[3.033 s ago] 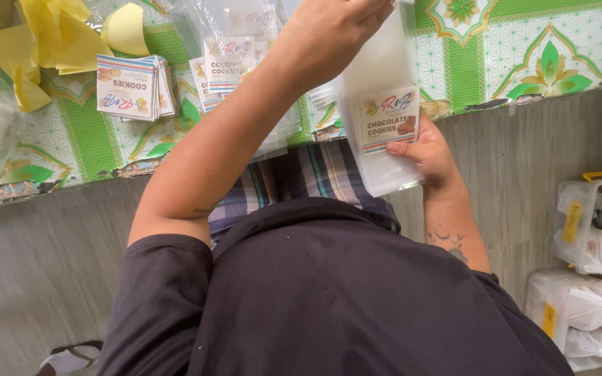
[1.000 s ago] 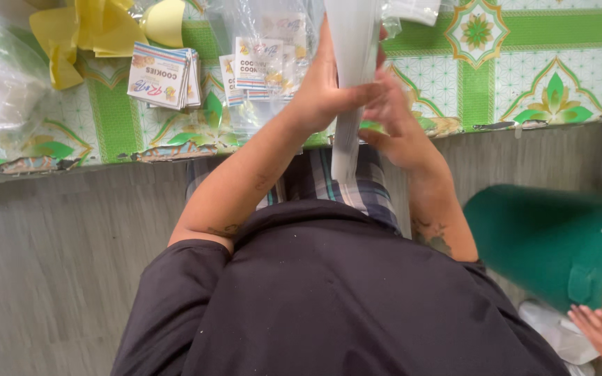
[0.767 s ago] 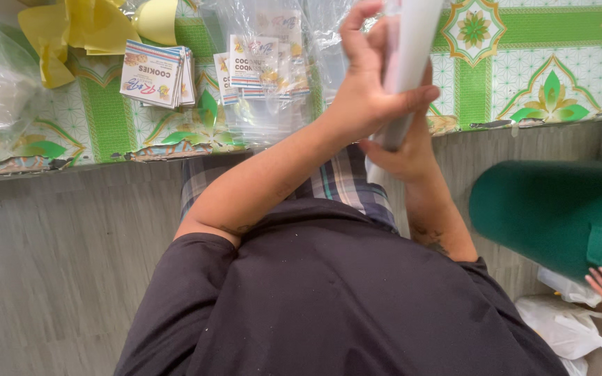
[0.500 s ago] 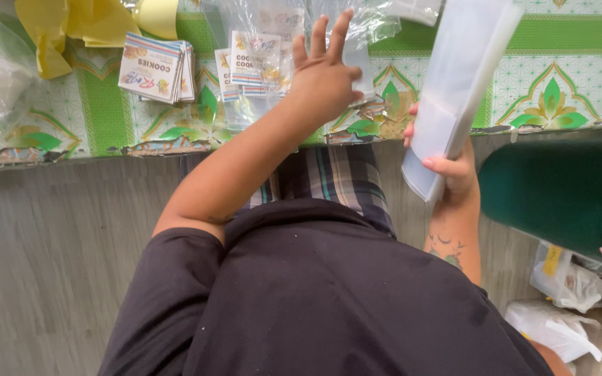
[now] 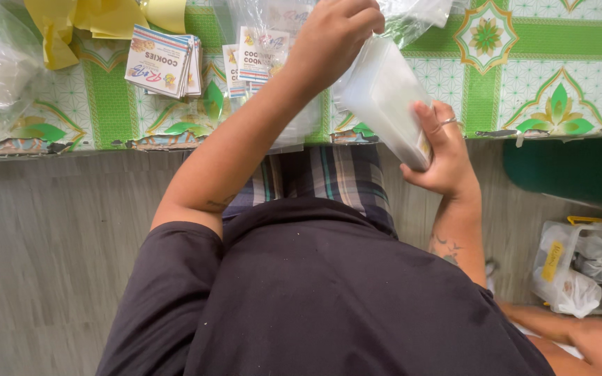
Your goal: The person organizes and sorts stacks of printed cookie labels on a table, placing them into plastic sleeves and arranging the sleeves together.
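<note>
Right hand: my right hand point(image 5: 440, 157) cups the lower end of a clear plastic pouch point(image 5: 383, 97) from below, fingers curled and pressed against its side, a ring on one finger.
Left hand: my left hand point(image 5: 336, 31) comes down from above and pinches the pouch's upper edge between closed fingertips.
Pouch: it hangs tilted in the air between my two hands, above the near edge of the table point(image 5: 524, 90). It looks flat and pale. I cannot tell whether anything is inside it.
Table: covered in a green and white patterned cloth, straight ahead of me.
Labels: a stack of printed cookie labels point(image 5: 161, 63) lies to the left of my hands, with a second small stack point(image 5: 259, 52) just beside my left forearm under loose clear plastic.
Yellow wrap: crumpled yellow sheeting point(image 5: 92, 17) sits at the far left edge of the cloth.
Bagged goods: tied white plastic bags point(image 5: 580, 275) rest on the floor to my right, well apart from the pouch.
Another person: a bare arm point(image 5: 573, 334) shows at the lower right corner; it is not mine.
Progress: judging by the view, this pouch is only being handled at its mouth, with no label visible on it. Both label stacks look thick, so much appears left to do.
</note>
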